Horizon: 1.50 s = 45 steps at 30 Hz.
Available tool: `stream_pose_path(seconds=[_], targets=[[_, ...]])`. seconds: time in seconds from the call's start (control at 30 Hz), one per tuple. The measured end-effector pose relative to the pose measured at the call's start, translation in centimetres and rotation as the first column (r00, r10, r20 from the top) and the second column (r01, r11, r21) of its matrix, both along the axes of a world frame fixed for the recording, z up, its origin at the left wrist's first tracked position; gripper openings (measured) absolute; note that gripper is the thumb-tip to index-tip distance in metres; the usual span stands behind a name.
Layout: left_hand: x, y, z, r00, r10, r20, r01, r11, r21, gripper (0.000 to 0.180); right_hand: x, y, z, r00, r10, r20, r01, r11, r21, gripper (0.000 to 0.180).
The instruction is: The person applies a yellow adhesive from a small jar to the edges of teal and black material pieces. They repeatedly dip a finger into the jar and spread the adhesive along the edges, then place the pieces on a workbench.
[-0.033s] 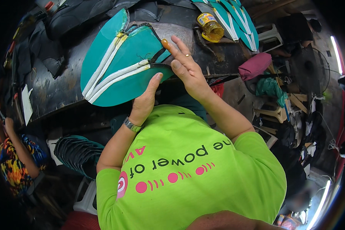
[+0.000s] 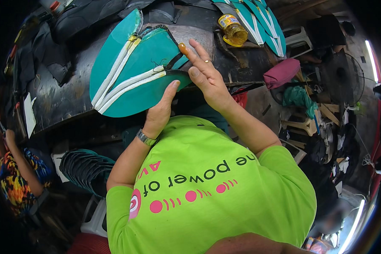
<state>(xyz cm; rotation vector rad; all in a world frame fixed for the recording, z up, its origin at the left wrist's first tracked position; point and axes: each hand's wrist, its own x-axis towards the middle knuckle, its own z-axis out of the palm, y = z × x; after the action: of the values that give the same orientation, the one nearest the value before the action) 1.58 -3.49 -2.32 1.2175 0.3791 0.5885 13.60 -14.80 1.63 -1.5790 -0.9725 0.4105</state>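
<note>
Upper centre, a teal flat piece [image 2: 150,55] with white straps [image 2: 137,84] overhangs the table [image 2: 76,97]. The left hand [image 2: 158,109] keeps a closed grip on its lower edge; the right hand [image 2: 209,80] is loosely open, holding nothing, an orange smear [image 2: 183,48] on one finger, best kept off the straps. A tilted jar [image 2: 233,30], upper right, and dark cloth [image 2: 53,57], upper left, limit room.

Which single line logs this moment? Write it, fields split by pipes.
left hand: grips near edge of teal panel | right hand: open beside panel, one amber-covered fingertip | jar: beyond right hand
</note>
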Motion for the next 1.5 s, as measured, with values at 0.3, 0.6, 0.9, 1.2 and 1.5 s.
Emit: stream_pose_path(seconds=[0.3, 0.6, 0.9, 1.2, 1.5], targets=[[0.4, -0.4, -0.7, 0.994, 0.01, 0.111, -0.006, 0.999, -0.035, 0.026, -0.8, 0.1, 0.3, 0.916, 0.018, 0.402, 0.027, 0.994, -0.105, 0.059], [-1.3, 2.0, -1.8, 0.968, -0.206, -0.145, 0.243, 0.914, 0.326, 0.023, 1.2, 0.1, 1.8, 0.644, 0.126, 0.755, 0.07, 0.972, -0.223, 0.046], [-0.9, 3.1, 0.4, 0.943, -0.31, -0.122, 0.323, 0.94, 0.112, 0.025, 3.0, -1.6, 3.5, 0.579, 0.209, 0.788, -0.052, 0.974, -0.22, 0.029], [-1.0, 4.5, 2.5, 0.883, -0.417, -0.216, 0.379, 0.904, -0.197, 0.022, 8.2, -7.4, 5.1, 0.822, -0.287, 0.492, 0.446, 0.862, -0.24, 0.037], [-1.2, 4.4, 3.4, 0.882, -0.373, -0.289, 0.361, 0.928, -0.095, 0.022, 10.3, -6.3, 2.5, 0.769, -0.054, 0.637, 0.554, 0.553, -0.622, 0.061]])
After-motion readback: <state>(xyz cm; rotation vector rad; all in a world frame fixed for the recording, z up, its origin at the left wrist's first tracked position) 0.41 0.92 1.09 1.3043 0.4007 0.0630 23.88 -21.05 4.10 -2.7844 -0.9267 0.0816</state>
